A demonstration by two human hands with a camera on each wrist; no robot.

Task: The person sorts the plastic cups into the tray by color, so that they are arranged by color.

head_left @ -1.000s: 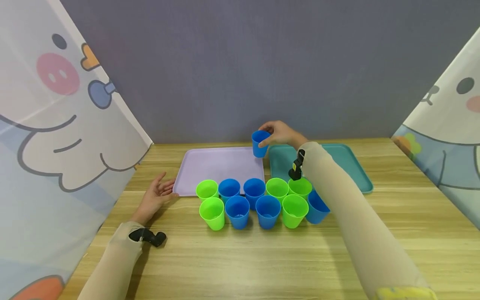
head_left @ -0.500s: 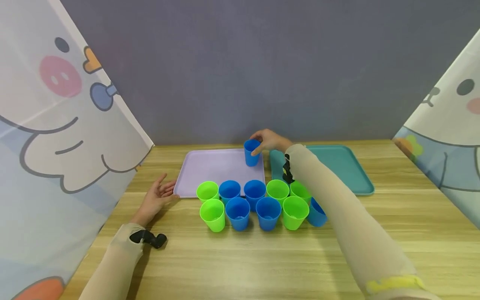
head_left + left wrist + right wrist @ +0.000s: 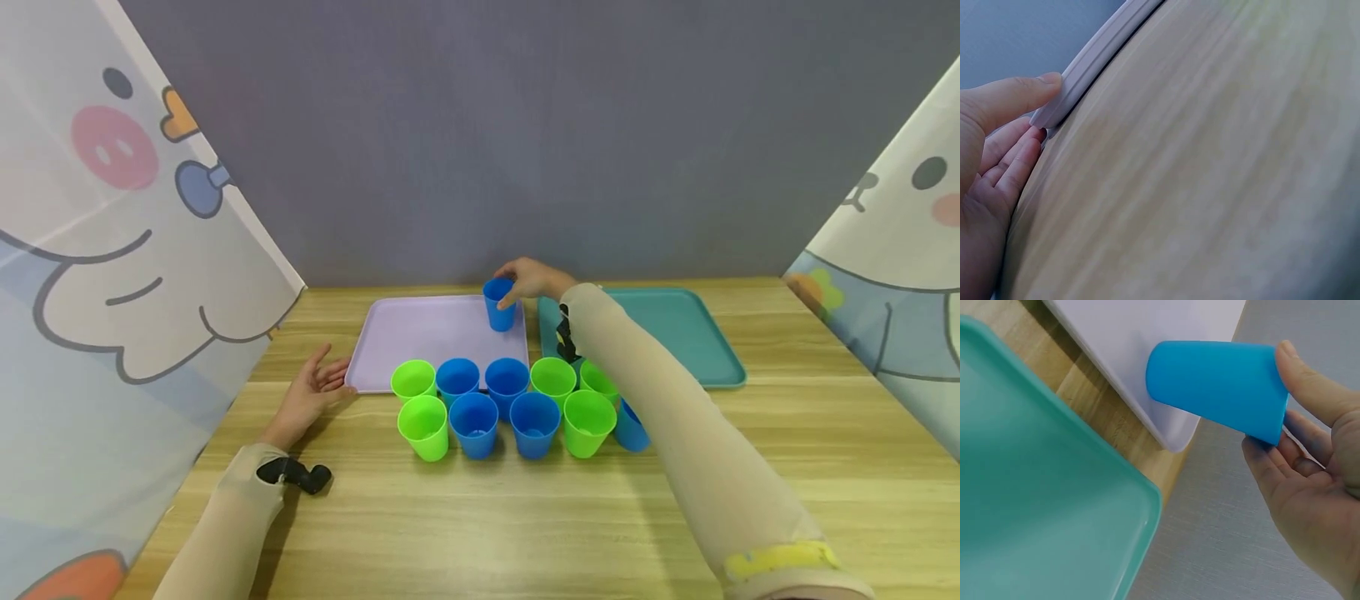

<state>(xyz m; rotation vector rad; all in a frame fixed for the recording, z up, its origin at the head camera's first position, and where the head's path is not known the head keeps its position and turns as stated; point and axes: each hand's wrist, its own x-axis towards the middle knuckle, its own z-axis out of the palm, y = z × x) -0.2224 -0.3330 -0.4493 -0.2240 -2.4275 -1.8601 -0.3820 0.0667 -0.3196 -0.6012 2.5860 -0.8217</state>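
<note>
In the head view my right hand [image 3: 531, 279] holds a blue plastic cup [image 3: 500, 310] by its rim, over the back right corner of the lavender tray [image 3: 427, 333]. The right wrist view shows the thumb on one side of the cup [image 3: 1216, 384] and fingers at the other, with its base toward the tray. My left hand [image 3: 307, 398] lies at the tray's near left corner, fingers relaxed. In the left wrist view its thumb [image 3: 1029, 94] touches the tray rim [image 3: 1094, 65], and the other fingertips are by the corner.
Blue and green cups stand in two rows in front of the trays, among them a green cup [image 3: 423, 427] and a blue cup [image 3: 535, 425]. The teal tray [image 3: 675, 325] is to the right, partly behind my right forearm. A grey wall [image 3: 480, 142] rises behind the table.
My right hand has carried the blue cup leftward and down, from the gap between the trays to over the lavender tray's back right corner. The left hand has stayed at the tray corner.
</note>
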